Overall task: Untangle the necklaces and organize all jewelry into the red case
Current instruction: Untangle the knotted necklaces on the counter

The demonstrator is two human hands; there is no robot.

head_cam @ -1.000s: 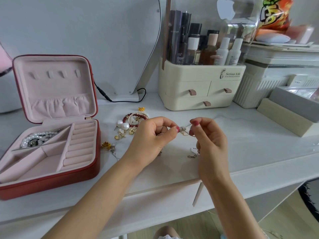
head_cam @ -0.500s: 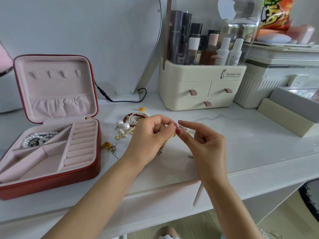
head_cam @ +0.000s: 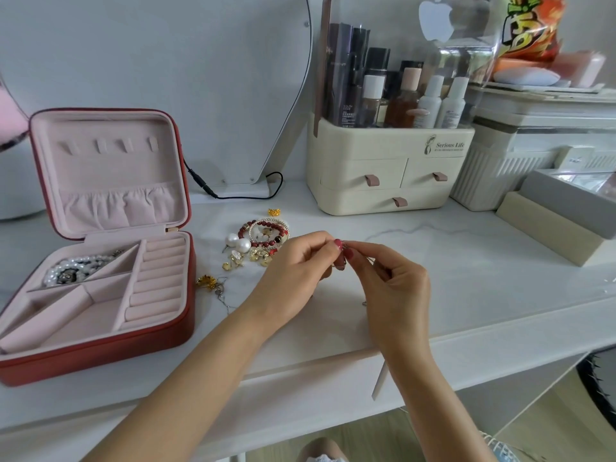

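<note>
Both hands meet above the white tabletop (head_cam: 466, 261); left hand (head_cam: 293, 278) and right hand (head_cam: 396, 288) each pinch a fine necklace chain (head_cam: 341, 246), apparently to tease a knot apart; the open red case (head_cam: 100, 348) waits at left, loose jewelry (head_cam: 263, 241) heaped beside it.

Bright, soft, even daylight; faint shadows under the hands; wide-angle bending at edges; slightly soft focus throughout.

"Serious Life" on cream drawer organizer (head_cam: 383, 161); apple logo on clear lid (head_cam: 466, 45); "YOUTH CODE" on dark bottle (head_cam: 345, 78).
</note>
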